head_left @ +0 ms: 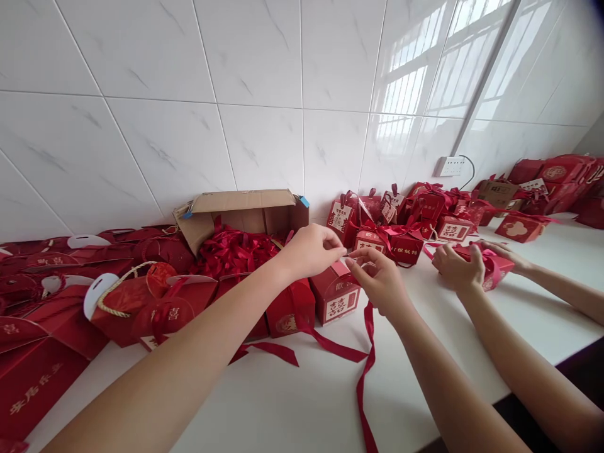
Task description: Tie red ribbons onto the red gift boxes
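Both my hands meet above a small red gift box with a printed label. My left hand is closed in a pinch; the tiny dark bit at its fingertips is too small to name. Just right of it, my right hand pinches a red ribbon, whose long tail hangs past the box and trails over the white table. Another red box stands against the left side of this one, with ribbon tails lying in front of it.
Behind my left hand, an open cardboard box holds a heap of red ribbons. Many red boxes crowd the left side. Ribboned boxes line the tiled wall. At right, another person's hands hold a red box.
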Tool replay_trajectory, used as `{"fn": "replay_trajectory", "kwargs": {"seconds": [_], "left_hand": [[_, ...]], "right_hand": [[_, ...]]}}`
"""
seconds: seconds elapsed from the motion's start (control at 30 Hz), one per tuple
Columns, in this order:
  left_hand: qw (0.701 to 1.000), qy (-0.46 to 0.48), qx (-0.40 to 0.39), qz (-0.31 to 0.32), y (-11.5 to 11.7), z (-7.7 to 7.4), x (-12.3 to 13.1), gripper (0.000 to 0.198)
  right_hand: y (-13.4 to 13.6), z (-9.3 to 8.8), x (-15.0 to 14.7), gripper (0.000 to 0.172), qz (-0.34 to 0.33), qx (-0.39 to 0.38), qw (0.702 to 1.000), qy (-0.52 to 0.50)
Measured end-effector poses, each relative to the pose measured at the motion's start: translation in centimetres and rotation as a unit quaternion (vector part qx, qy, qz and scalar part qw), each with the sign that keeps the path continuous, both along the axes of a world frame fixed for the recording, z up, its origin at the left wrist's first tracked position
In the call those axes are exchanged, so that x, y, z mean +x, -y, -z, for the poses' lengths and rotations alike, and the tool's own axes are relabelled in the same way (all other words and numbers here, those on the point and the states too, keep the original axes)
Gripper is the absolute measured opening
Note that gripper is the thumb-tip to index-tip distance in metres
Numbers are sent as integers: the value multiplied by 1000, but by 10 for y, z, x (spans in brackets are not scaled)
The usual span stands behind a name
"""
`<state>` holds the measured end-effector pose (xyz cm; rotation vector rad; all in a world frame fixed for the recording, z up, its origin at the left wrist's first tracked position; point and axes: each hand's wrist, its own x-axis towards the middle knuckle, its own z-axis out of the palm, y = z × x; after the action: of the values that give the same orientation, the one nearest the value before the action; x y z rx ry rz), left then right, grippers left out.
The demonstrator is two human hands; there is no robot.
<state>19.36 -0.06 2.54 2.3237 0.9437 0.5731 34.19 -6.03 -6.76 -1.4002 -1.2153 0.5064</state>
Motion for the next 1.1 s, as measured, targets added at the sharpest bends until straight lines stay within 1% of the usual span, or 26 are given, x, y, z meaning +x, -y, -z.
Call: {"fn": "replay_trajectory", "kwargs": {"seconds": [0.1,0.17,0.23,0.3,0.37,0.43,0.53,0.67,0.73,0.8,0.9,0.97,1.0,1.07,1.1], "left_hand": [[1000,-19,-25,-6,-5,16,-2,21],[999,-32,-42,2,-9,27,-2,23],[997,-51,-63,16,-13,35,1,25],[994,-68,-75,27,-15,40,5,23],[994,-78,-74,28,-16,42,9,20],[994,-85,-67,27,-17,42,12,18],[992,-102,-60,34,-16,38,13,18],[990,-136,-33,28,-12,34,13,25],[989,-148,-2,28,-11,32,13,27],[986,-154,47,40,-10,29,13,32],[975,-156,139,72,-9,22,15,41],[961,-153,209,93,-10,14,16,44],[951,-149,251,104,-11,10,17,43],[926,-127,333,124,-13,2,17,40],[918,-105,361,128,-14,-1,16,40]], "right_hand": [[1,6,0,36,-14,9,999,-39],[2,12,-2,33,-9,30,999,-42],[2,19,-6,25,13,55,998,-22],[2,23,-11,16,45,83,995,14],[2,25,-16,9,78,116,989,56],[1,26,-19,8,102,148,980,90],[0,27,-20,8,118,170,972,108],[-4,32,-19,7,130,187,966,124],[-5,34,-20,7,132,201,961,133],[-4,34,-20,9,125,198,961,150],[-2,29,-18,17,132,149,959,203],[-2,23,-16,20,136,110,961,216],[-3,19,-15,20,128,96,965,207],[-7,9,-11,20,91,80,978,167],[-8,2,-9,20,70,81,984,144]]}}
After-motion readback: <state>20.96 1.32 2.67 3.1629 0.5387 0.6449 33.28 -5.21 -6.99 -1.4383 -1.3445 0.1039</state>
